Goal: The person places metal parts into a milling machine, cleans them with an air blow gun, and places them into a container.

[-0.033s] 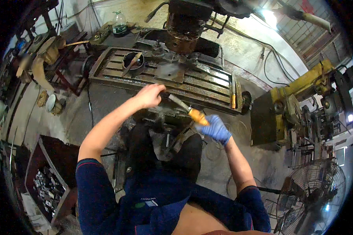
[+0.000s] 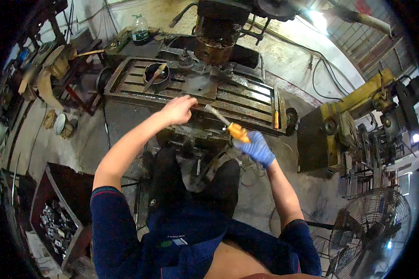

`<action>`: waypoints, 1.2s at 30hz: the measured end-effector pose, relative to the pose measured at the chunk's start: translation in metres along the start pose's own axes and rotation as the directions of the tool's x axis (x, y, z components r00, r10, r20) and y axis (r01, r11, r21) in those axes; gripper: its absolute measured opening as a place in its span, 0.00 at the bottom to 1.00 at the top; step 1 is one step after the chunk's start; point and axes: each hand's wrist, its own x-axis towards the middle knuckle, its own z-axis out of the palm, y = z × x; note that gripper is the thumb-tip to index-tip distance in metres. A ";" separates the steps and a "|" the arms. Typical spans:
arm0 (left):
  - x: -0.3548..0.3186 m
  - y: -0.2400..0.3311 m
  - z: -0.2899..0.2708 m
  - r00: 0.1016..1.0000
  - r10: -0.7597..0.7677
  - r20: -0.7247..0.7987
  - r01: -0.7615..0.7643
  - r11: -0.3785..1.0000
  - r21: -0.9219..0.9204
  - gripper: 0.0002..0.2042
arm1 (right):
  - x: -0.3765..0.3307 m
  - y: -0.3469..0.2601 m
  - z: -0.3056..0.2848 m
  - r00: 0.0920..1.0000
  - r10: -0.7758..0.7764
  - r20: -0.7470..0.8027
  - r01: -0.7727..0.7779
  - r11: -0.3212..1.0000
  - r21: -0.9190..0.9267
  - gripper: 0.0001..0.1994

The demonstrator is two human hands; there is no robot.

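My right hand (image 2: 257, 148), in a blue glove, is closed around the yellow handle of a flat metal file (image 2: 238, 133). The file's grey blade points up and left, its tip a short way right of my left fingers. My left hand (image 2: 180, 110) is bare, with its fingers curled together at the front edge of the slotted machine table (image 2: 237, 106). Whatever it pinches is hidden or too small to make out. On the table a dark round pan (image 2: 160, 83) holds a wooden-handled brush (image 2: 155, 77). Another yellow-handled file (image 2: 276, 120) lies at the table's right end.
The machine's dark head (image 2: 215, 39) hangs above the table. A metal bin (image 2: 52, 179) with small metal parts stands at lower left, a fan (image 2: 370, 232) at lower right. A yellow and dark machine (image 2: 317, 135) is at right. A green-labelled bottle (image 2: 140, 30) stands at the back.
My right hand and the file have moved slightly up, away from me. My left hand has risen a little and shifted slightly to the right.
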 end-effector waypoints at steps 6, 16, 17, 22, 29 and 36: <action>0.089 -0.031 0.003 0.997 0.074 -0.032 -0.069 0.987 0.143 0.18 | 0.074 0.070 0.002 0.959 -0.075 -0.274 0.137 0.966 0.217 0.14; 0.113 -0.045 0.019 0.954 -0.016 -0.298 0.053 0.992 0.117 0.14 | 0.085 0.127 0.044 0.905 0.189 -0.381 -0.163 0.982 0.100 0.14; 0.112 -0.041 0.017 0.954 -0.053 -0.295 0.099 0.985 0.143 0.14 | 0.080 0.128 0.046 0.901 0.157 -0.405 -0.108 0.984 0.142 0.15; 0.115 -0.053 0.023 0.936 0.000 -0.353 0.091 0.966 0.241 0.10 | 0.040 0.115 0.040 0.888 0.171 -0.427 -0.121 0.983 0.141 0.16; 0.144 -0.047 0.038 0.910 -0.027 -0.413 0.108 0.979 0.173 0.09 | -0.023 0.089 0.014 0.849 0.266 -0.456 -0.069 0.912 0.404 0.15; 0.141 -0.036 0.026 0.881 -0.265 -0.392 0.334 0.935 0.118 0.15 | -0.029 0.041 -0.070 0.746 -0.007 -0.666 0.049 0.998 0.045 0.12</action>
